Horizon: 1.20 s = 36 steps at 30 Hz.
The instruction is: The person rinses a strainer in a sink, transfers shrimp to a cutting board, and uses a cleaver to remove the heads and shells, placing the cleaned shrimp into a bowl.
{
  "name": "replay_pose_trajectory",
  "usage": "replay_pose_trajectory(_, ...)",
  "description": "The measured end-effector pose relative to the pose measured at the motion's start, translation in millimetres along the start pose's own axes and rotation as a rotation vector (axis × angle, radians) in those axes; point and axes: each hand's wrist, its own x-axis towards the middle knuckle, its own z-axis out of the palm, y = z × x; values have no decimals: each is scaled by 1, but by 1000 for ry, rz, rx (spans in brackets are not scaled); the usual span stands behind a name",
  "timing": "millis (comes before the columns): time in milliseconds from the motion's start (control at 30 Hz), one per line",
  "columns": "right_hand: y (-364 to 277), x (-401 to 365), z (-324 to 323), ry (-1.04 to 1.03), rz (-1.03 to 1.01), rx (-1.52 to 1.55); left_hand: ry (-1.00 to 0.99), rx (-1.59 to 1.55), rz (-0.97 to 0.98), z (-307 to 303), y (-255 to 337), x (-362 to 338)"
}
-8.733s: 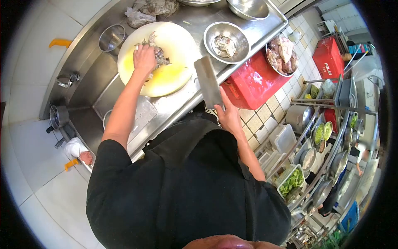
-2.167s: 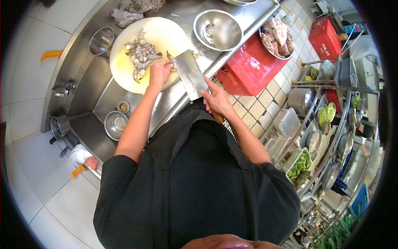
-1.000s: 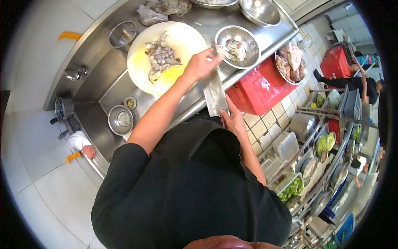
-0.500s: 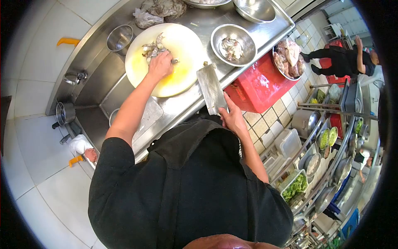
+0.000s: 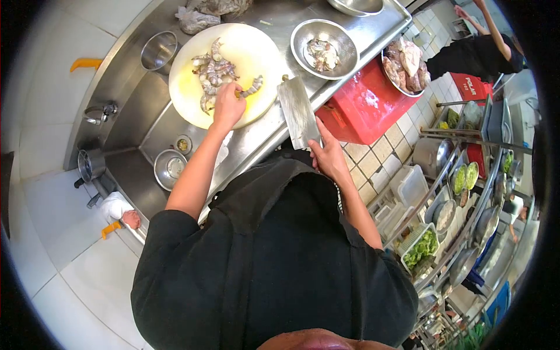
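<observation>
At a steel surface (image 5: 262, 137) in a busy kitchen, seen from the head camera looking down over a black-clad chest, a round pale board (image 5: 256, 44) carries a heap of raw shrimps (image 5: 211, 71), grey, shell-on and curled. The left hand (image 5: 228, 108) is over the near part of the board, fingers bent down beside one shrimp (image 5: 252, 89) that lies apart from the heap. Whether it pinches that shrimp or only touches it cannot be told. The right hand (image 5: 329, 157) is closed round the handle of a cleaver (image 5: 297, 112), whose broad blade is over the surface edge, right of the board and apart from the shrimps. The shrimps look light, soft and wet, likely slippery, with thin shells that would crush easily; a pinch across the thick middle of the body would probably hold best. The cleaver looks heavy and stiff, safe to take only by the handle. Behind the board are a steel cup (image 5: 158, 51) and crumpled bags (image 5: 198, 18); to its right a bowl (image 5: 298, 44) holds pale shrimp pieces. Left of the board a sink (image 5: 125, 116) holds a small bowl (image 5: 171, 168). Below the surface sits a red cooler (image 5: 359, 108) with a dish of meat (image 5: 405, 64) on top. The floor (image 5: 376, 154) is tiled. Racks (image 5: 466, 175) of pans and greens fill the right side, where another person (image 5: 475, 55) in black stands.
</observation>
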Motion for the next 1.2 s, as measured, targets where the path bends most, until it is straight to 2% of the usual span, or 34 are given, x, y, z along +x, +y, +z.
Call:
replay_pose_trajectory(33, 0, 0, 0, 11, 3, -11, 46, 66, 82, -5, -1, -2)
replay_pose_trajectory(100, 1, 1, 0, 34, -18, -57, 10, 49, 95, -9, 10, 3)
replay_pose_trajectory(233, -12, 8, 3, 60, -44, -170, -37, 53, 51, 11, 33, 20)
replay_pose_trajectory(267, -9, 13, 5, 89, -106, -217, -41, 75, 41, 16, 35, 27)
replay_pose_trajectory(400, -1, 20, 8, 177, -309, -341, -129, -223, 95, 29, 21, 31)
replay_pose_trajectory(433, -3, 19, 10, 194, -348, -352, -88, -245, 175, 23, 24, 27)
replay_pose_trajectory(500, -3, 19, 10, 144, -253, -368, -15, -294, 333, 8, 28, 14)
replay_pose_trajectory(633, -4, 21, 9, 113, -219, -406, -40, -175, 407, 0, 32, 11)
replay_pose_trajectory(767, -14, 24, 7, 101, -251, -472, -29, -120, 381, 19, 18, 12)
replay_pose_trajectory(1067, -27, 14, 11, 138, -445, -708, 4, -80, 407, 17, 30, 8)
replay_pose_trajectory(1200, -26, 15, 14, 134, -470, -752, 36, -77, 406, 20, 29, 9)
